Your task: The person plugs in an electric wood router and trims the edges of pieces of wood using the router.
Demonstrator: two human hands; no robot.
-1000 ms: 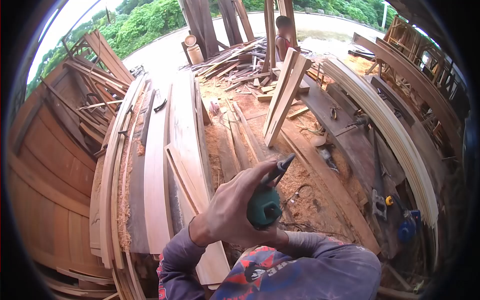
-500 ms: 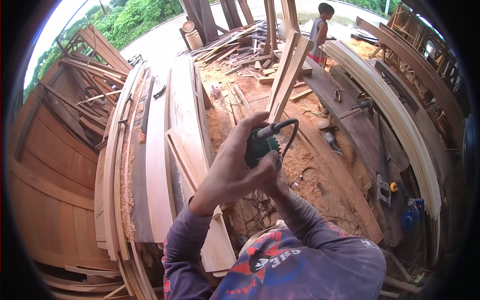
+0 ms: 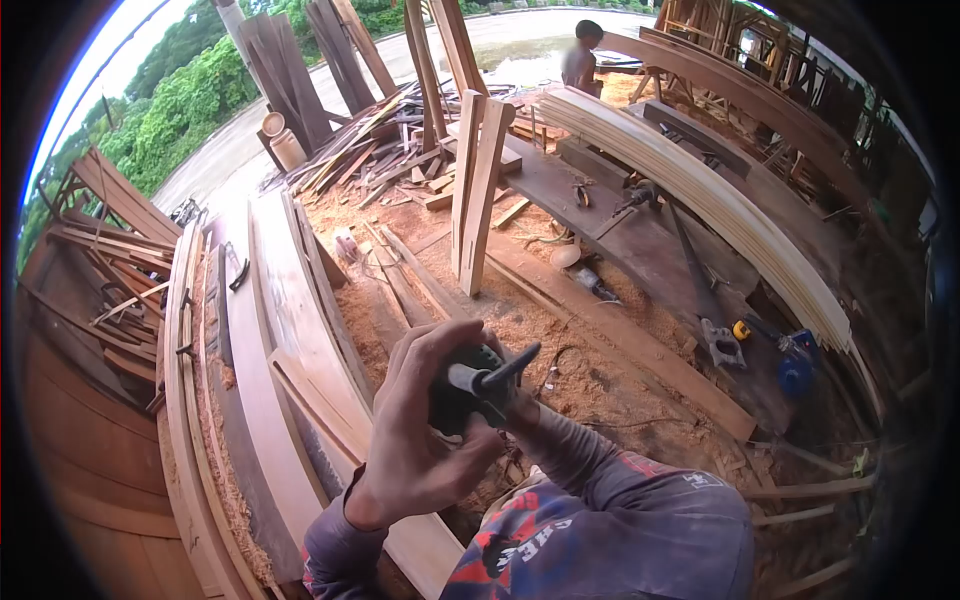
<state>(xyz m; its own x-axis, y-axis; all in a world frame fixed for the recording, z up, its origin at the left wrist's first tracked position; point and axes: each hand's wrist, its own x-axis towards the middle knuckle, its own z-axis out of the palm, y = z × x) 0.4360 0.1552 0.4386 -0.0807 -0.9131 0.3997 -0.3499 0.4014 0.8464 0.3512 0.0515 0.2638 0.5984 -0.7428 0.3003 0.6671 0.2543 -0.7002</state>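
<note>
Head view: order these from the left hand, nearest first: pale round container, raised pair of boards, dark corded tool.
1. Dark corded tool: in the left hand.
2. Raised pair of boards: straight ahead, beyond the hand.
3. Pale round container: far ahead, to the left, beside the scrap-wood pile.

Big messy scrap-wood pile (image 3: 385, 148) over there, tan bucket (image 3: 289, 152) right by it, small tool (image 3: 582, 195) on that dark worktop (image 3: 648, 252).
</note>
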